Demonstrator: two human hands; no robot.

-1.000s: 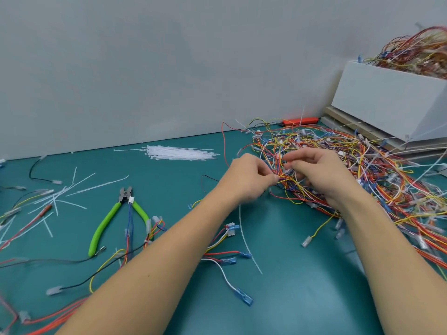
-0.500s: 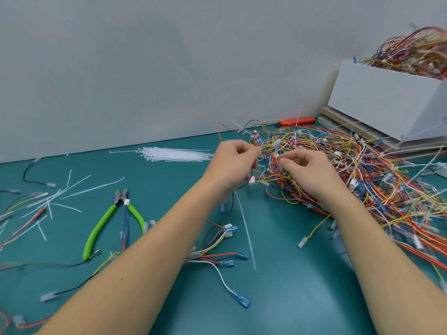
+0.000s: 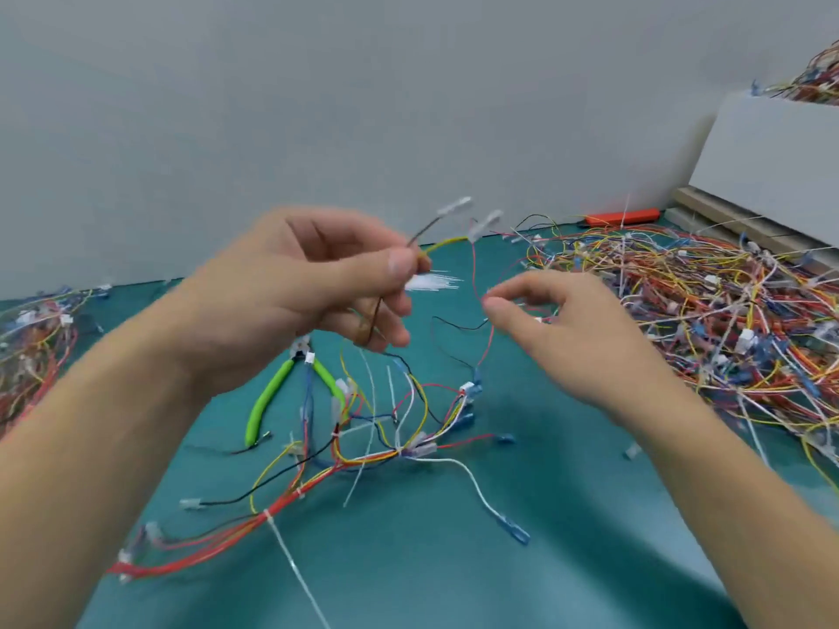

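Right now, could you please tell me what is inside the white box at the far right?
Tangled coloured wires rise above the rim of the white box; its wall hides whatever lies deeper.

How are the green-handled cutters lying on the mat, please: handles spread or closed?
Spread: the green-handled cutters lie flat on the teal mat, their two handles splayed apart in a V.
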